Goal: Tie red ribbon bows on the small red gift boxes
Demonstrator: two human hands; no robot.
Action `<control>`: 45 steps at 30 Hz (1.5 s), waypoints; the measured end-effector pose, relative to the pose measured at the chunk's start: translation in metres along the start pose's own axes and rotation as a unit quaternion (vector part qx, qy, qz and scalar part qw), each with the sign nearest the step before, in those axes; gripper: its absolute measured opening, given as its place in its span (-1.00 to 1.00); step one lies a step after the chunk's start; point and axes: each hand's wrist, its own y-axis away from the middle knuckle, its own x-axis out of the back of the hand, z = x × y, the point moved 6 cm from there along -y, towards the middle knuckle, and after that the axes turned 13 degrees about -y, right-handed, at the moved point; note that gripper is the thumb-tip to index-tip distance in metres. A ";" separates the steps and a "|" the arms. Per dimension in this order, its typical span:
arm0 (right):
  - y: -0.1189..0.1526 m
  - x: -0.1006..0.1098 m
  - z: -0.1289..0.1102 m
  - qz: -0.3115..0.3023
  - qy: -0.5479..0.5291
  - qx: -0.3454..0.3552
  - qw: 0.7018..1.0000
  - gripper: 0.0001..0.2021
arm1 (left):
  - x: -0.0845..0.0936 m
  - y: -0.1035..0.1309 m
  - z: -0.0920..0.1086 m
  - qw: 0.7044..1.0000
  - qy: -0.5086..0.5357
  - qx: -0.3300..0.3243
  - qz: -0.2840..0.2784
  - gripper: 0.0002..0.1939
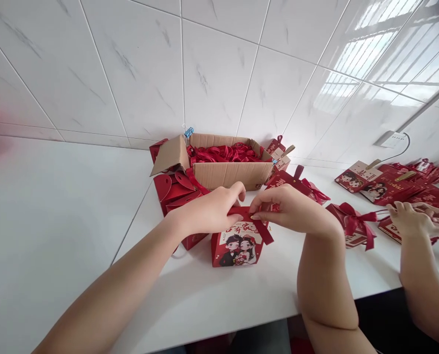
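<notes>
A red gift box [237,248] with a cartoon bride and groom on its front stands upright on the white table below my hands. A red ribbon [263,232] lies across its top, with one end hanging over the right side. My left hand [221,209] rests at the top left of the box, its thumb pressed on the ribbon and the fingers partly hidden behind. At the top right, my right hand [284,209] pinches the ribbon between thumb and fingertips. Other red boxes [168,191] stand just left of and behind the gift box, partly covered by my left arm.
Behind stands an open cardboard box [229,176] full of red ribbons [227,153], against the tiled wall. Finished-looking red boxes with bows [352,223] are to the right. A co-worker's hands [413,221] handle another box there. A power strip [391,138] sits by the wall.
</notes>
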 end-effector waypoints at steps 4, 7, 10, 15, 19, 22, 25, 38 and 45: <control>0.000 -0.003 -0.001 -0.006 0.036 0.015 0.999 -0.86 | 0.000 -0.002 -0.004 0.998 0.066 0.023 -0.007 -0.68; 0.000 -0.005 -0.001 -0.029 0.036 0.033 0.998 -0.85 | -0.001 -0.003 -0.004 0.996 0.083 0.016 -0.027 -0.77; -0.001 -0.005 -0.002 -0.044 0.032 0.050 0.997 -0.85 | -0.001 -0.002 -0.002 0.998 0.062 0.005 -0.026 -0.83; -0.001 -0.005 -0.001 -0.041 0.025 0.038 0.998 -0.86 | -0.002 0.001 -0.001 0.999 0.030 0.014 -0.014 -0.86; -0.001 -0.006 -0.002 -0.035 0.021 0.032 0.999 -0.88 | -0.001 0.005 0.000 0.999 0.016 0.023 -0.027 -0.84; -0.003 -0.007 -0.003 -0.030 0.019 0.037 0.999 -0.90 | 0.003 0.011 -0.001 0.998 -0.001 0.031 -0.045 -0.79; -0.004 -0.008 -0.004 -0.021 0.022 0.039 0.999 -0.90 | 0.009 0.019 0.000 0.998 -0.011 0.036 -0.055 -0.76; 0.002 -0.004 0.001 -0.076 -0.014 0.051 0.996 -0.89 | -0.001 0.016 0.009 0.998 -0.031 0.029 -0.034 -0.70; -0.001 0.004 0.010 -0.099 -0.095 0.073 0.988 -0.89 | -0.002 0.006 0.009 0.995 -0.098 0.015 0.002 -0.90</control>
